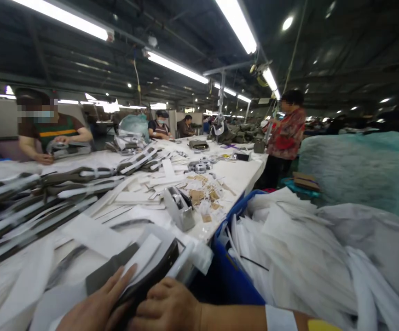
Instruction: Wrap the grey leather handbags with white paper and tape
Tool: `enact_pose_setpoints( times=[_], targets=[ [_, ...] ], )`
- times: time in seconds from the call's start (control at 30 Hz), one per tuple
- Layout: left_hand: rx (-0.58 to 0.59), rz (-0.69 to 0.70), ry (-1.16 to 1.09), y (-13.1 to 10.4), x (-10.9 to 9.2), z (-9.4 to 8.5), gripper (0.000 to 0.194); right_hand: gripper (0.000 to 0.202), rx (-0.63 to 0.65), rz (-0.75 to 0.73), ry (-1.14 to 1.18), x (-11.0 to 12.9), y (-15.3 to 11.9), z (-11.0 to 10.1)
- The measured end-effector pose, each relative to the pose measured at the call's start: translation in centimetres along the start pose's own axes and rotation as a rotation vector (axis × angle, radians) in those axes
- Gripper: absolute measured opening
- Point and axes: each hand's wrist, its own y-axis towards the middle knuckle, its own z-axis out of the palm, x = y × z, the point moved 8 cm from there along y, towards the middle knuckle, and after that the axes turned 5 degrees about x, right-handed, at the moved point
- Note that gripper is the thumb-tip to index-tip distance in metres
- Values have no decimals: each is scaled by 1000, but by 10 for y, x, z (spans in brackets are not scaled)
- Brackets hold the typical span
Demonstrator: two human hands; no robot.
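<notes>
A dark folded fabric piece [151,276] with white strips on it lies at the near edge of the table, at the bottom middle. My left hand [99,301] rests on its left side, fingers against a white paper strip [144,257]; the thumb side runs under the dark edge. My right hand [166,305] is closed on the dark edge, its fingers curled. Clear plastic [201,257] sticks out beyond the piece. Beneath and left of it are loose white paper strips [92,234].
A white tape dispenser [179,209] stands past the hands, beside brown tags [202,193]. Dark wrapped pieces [47,197] are heaped left. A blue bin [234,271] of white sheets [289,243] is at right. Several people are around the table [237,177].
</notes>
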Motion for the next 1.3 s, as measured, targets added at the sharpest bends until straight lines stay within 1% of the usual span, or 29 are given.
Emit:
enact_pose_setpoints(
  times=[0.07, 0.13, 0.2, 0.27, 0.4, 0.47, 0.53, 0.67, 0.73, 0.8, 0.87, 0.97, 1.03, 1.07, 1.13, 1.17, 1.23, 1.3],
  targets=[
    [173, -43, 23, -4, -22, -18, 55, 20, -120, 96, 24, 4, 4, -12],
    [282, -102, 73, -1, -37, -34, 56, 19, -206, 138, 54, 7, 7, -20],
    [361, -120, 84, 3, -47, -41, 59, 19, -260, 149, 84, 9, 9, -23],
    [399, -134, 92, 5, -50, -44, 60, 21, -302, 155, 130, 11, 9, -24],
    [409, -163, 81, 1, -52, -47, 58, 36, -317, 129, 294, 14, 2, -18],
    [401, -168, 59, -2, -53, -50, 58, 46, -305, 114, 419, 14, -3, -12],
    [396, -159, 36, -5, -54, -53, 60, 51, -284, 125, 579, 9, -6, -5],
    [388, -149, 1, -12, -57, -55, 65, 52, -210, 179, 956, -7, -6, 7],
    [357, -139, 5, -16, -59, -52, 69, 49, -184, 207, 1122, -16, -5, 8],
    [292, -129, 40, -19, -61, -46, 69, 42, -151, 224, 1192, -22, -5, 2],
    [213, -113, 101, -21, -62, -39, 66, 35, -126, 217, 1107, -28, -8, -11],
    [102, -69, 190, -24, -64, -27, 64, 29, -159, 146, 756, -44, -11, -45],
    [45, -46, 228, -25, -66, -24, 63, 34, -126, 65, 501, -56, -9, -61],
    [27, -40, 243, -26, -66, -23, 62, 42, -81, 28, 396, -64, -7, -63],
    [10, -29, 270, -27, -65, -22, 61, 58, 33, -30, 258, -79, -2, -55],
    [6, -24, 284, -27, -65, -22, 62, 62, 78, -50, 224, -86, -1, -48],
    [6, -20, 315, -28, -66, -22, 62, 58, 112, -75, 199, -93, -1, -34],
    [14, -29, 353, -27, -69, -22, 63, 50, 90, -67, 195, -94, -4, -22]
  ],
)
